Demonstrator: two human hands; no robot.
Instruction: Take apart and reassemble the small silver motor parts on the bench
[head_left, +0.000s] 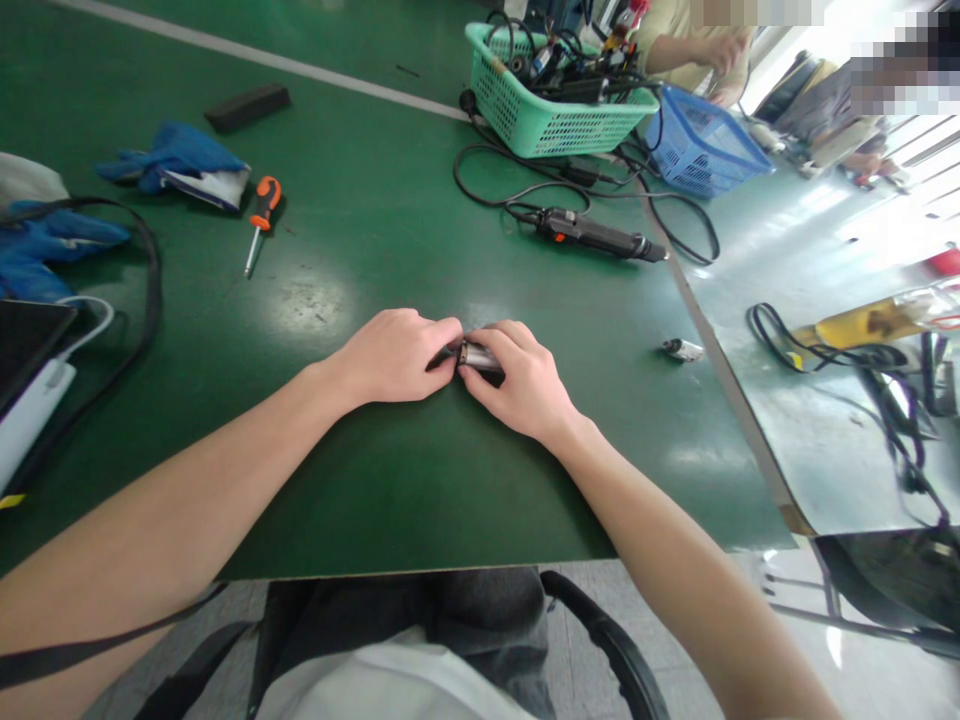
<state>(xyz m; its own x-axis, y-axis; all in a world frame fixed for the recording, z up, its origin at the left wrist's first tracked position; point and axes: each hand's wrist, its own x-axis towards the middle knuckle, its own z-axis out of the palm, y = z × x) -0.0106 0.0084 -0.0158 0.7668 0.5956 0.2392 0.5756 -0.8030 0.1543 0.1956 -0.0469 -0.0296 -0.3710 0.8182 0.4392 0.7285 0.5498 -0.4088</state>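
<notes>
Low over the green table [390, 470], both hands meet around a small silver metal cylinder [480, 357] with a dark end. My right hand [525, 375] is closed on the cylinder, thumb on the near side and fingers over the far side. Closed at the cylinder's left end, my left hand [401, 355] pinches a small black part [445, 355]. Whether this part is joined to the cylinder I cannot tell, as the fingers cover much of both. Farther right lies another small silver metal piece [682, 349].
An orange-handled screwdriver [264, 205], blue gloves [176, 160] and a dark block [247, 107] lie left. Behind are a corded black electric screwdriver [592, 233], a green basket [555, 125] of cabled tools and a blue basket [697, 145]. Another person's hand [724, 50] is beyond.
</notes>
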